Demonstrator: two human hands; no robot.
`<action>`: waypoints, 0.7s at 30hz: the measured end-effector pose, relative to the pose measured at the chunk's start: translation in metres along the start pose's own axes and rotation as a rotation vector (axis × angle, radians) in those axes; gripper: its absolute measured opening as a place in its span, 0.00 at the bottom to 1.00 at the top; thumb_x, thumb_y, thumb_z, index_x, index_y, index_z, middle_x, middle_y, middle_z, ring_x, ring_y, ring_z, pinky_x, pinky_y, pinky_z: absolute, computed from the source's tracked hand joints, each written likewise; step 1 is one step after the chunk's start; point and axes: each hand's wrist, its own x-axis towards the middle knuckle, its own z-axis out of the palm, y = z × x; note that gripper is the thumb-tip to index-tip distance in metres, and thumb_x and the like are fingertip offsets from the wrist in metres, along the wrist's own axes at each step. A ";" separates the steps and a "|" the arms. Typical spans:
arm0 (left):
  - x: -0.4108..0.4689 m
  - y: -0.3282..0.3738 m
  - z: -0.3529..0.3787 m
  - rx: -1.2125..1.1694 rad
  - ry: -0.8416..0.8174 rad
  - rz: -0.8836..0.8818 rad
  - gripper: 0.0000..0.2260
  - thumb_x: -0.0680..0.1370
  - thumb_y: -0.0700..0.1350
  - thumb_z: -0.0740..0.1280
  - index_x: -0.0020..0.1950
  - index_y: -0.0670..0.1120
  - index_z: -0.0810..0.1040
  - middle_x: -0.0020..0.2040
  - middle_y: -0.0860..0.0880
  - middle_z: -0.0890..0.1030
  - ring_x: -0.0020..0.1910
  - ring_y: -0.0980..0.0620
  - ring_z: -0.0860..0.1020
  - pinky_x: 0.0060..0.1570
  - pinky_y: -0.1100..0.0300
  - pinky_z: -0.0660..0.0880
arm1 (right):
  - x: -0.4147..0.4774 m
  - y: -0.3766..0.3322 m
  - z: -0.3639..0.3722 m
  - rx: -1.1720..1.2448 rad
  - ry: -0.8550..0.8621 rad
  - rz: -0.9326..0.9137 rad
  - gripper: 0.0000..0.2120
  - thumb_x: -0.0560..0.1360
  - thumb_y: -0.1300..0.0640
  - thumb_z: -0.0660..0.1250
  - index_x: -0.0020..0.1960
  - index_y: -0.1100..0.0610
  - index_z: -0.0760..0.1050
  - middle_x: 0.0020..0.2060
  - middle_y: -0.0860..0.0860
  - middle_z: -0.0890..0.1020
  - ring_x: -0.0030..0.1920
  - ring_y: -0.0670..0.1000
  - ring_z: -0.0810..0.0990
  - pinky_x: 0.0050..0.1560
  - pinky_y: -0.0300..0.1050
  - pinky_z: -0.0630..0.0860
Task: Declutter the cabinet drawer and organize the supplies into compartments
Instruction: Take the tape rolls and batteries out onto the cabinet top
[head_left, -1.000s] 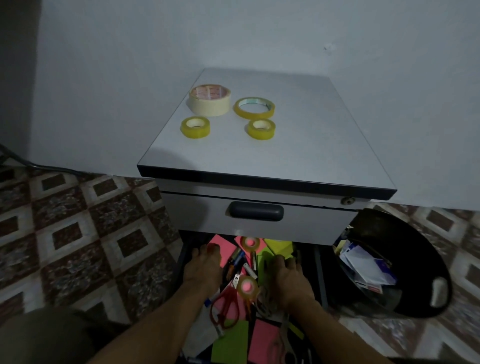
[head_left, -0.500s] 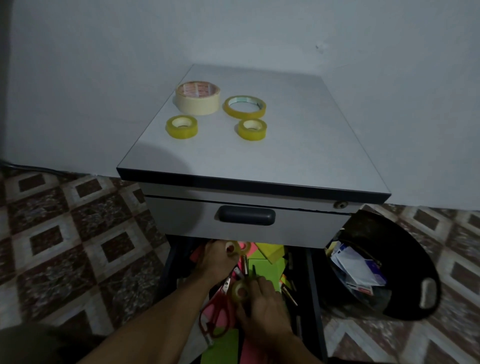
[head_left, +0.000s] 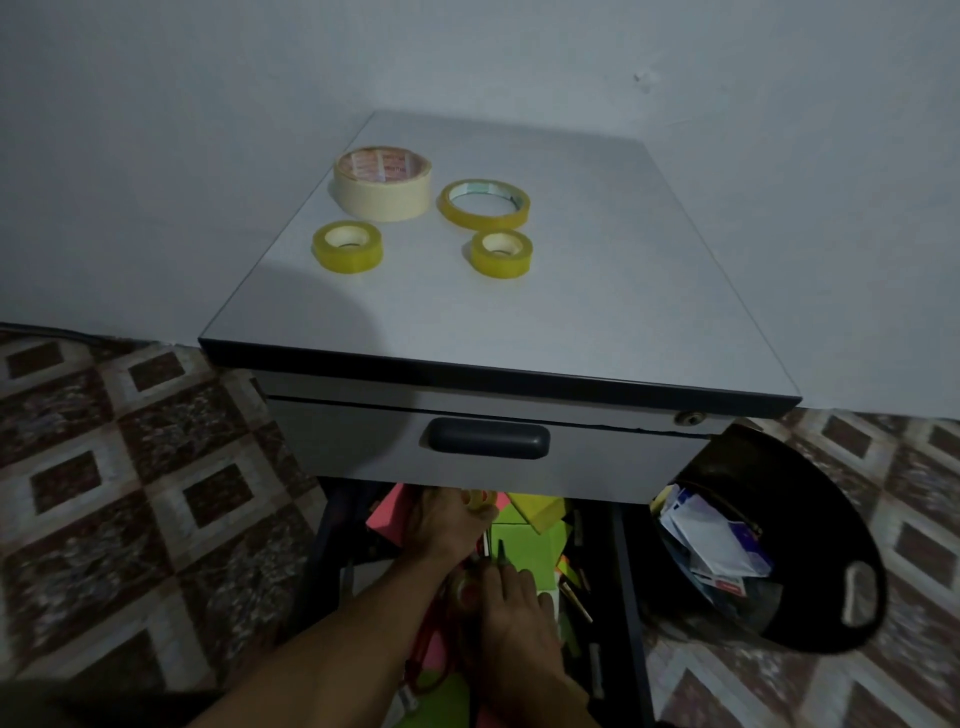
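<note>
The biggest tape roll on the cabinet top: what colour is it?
The biggest tape roll is cream, seen best in the head view.

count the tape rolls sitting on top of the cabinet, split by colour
cream masking tape roll: 1
yellow tape rolls: 3 (wide flat yellow roll, small yellow roll on the left, small yellow roll on the right)
total: 4
</note>
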 end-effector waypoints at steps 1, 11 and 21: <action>-0.001 0.002 0.000 0.023 0.014 -0.007 0.20 0.70 0.55 0.77 0.56 0.46 0.79 0.55 0.47 0.82 0.56 0.46 0.80 0.52 0.57 0.78 | 0.000 0.000 0.000 0.009 0.004 0.011 0.27 0.65 0.39 0.62 0.56 0.56 0.77 0.47 0.54 0.83 0.42 0.55 0.82 0.34 0.52 0.79; -0.023 -0.008 -0.040 0.185 0.071 -0.004 0.20 0.66 0.55 0.73 0.56 0.50 0.81 0.56 0.49 0.79 0.55 0.46 0.80 0.50 0.57 0.78 | -0.005 0.004 0.000 0.170 0.010 -0.007 0.28 0.63 0.37 0.69 0.57 0.53 0.72 0.49 0.50 0.80 0.45 0.54 0.79 0.38 0.50 0.77; -0.061 -0.027 -0.084 0.539 -0.336 0.027 0.17 0.72 0.54 0.67 0.51 0.42 0.78 0.55 0.46 0.77 0.53 0.49 0.78 0.49 0.60 0.77 | -0.019 0.023 -0.013 0.250 0.007 0.066 0.33 0.69 0.34 0.61 0.67 0.53 0.70 0.54 0.48 0.75 0.57 0.53 0.74 0.55 0.51 0.72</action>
